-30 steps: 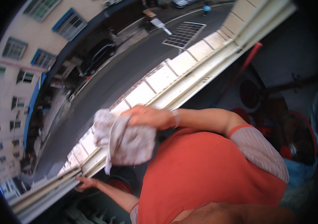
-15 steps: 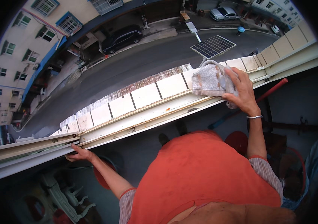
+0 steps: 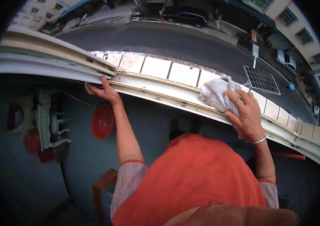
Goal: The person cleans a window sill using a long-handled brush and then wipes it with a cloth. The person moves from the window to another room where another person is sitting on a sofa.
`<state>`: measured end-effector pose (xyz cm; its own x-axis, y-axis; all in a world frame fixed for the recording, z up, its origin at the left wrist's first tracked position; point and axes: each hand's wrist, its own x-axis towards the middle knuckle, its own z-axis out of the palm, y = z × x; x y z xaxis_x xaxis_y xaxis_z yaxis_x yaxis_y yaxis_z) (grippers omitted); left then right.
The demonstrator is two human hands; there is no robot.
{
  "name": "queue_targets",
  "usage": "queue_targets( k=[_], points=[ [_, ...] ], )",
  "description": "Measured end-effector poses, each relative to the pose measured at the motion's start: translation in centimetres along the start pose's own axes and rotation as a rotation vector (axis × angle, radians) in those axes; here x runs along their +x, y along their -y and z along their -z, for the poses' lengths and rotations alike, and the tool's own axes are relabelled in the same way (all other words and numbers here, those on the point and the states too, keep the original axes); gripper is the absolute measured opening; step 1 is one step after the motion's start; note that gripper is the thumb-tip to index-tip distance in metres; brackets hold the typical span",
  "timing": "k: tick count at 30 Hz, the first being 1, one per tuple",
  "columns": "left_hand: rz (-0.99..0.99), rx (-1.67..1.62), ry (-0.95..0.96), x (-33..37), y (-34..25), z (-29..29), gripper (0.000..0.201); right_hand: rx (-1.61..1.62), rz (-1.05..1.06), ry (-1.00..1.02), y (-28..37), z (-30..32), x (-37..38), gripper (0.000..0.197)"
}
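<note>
My right hand (image 3: 245, 115) is closed on a damp-looking, dirt-stained grey-white cloth (image 3: 216, 94). It presses the cloth onto the white window track (image 3: 160, 90), partly over the ledge tiles outside. To the left, my left hand (image 3: 106, 92) grips the inner edge of the window frame, beside the end of the sliding sash (image 3: 58, 62). Its thumb lies on top and its other fingers curl below, partly hidden. Brown grime lines the grooves of the track between my hands.
Beyond the track run white ledge tiles (image 3: 156, 67), with the street (image 3: 148, 39) far below. A solar panel (image 3: 262, 80) stands outside at the right. Indoors are a red basin (image 3: 102, 120), a pale ornate furniture piece (image 3: 45, 120) and a red pole (image 3: 288, 156).
My view has turned, so the track now slopes down to the right. My right hand has slid the cloth left along the track. My left hand stays by the sash end.
</note>
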<state>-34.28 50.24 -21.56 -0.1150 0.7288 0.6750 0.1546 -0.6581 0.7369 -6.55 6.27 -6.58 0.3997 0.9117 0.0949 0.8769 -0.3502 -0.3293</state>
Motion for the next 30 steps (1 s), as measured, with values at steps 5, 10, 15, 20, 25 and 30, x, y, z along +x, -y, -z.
queue_targets(
  k=[5, 10, 15, 20, 25, 30],
  points=[
    [-0.031, 0.073, -0.013, -0.3, -1.9, -0.7, 0.069, -0.037, 0.216, 0.096, 5.0, -2.3, 6.6, 0.065],
    [-0.019, 0.119, -0.017, -0.5, -3.1, -0.7, 0.068, -0.040, 0.324, 0.135, 11.1, -5.1, 13.7, 0.053],
    [0.003, 0.099, -0.059, -0.5, -3.5, -1.1, 0.072, -0.087, 0.422, 0.049, 17.2, -9.6, 21.2, 0.034],
    [0.023, 0.090, -0.102, -1.0, -3.2, -1.4, 0.077, -0.105, 0.330, 0.143, 22.6, -12.0, 26.5, 0.024],
    [0.025, 0.013, 0.025, -1.2, -3.8, 0.4, 0.072, 0.181, 0.226, 0.205, 20.8, -11.6, 27.3, 0.041],
    [0.299, 0.066, 0.073, -8.3, -0.7, 8.9, 0.052, 0.362, 0.268, -0.070, 16.5, -7.6, 23.5, 0.048]
  ],
)
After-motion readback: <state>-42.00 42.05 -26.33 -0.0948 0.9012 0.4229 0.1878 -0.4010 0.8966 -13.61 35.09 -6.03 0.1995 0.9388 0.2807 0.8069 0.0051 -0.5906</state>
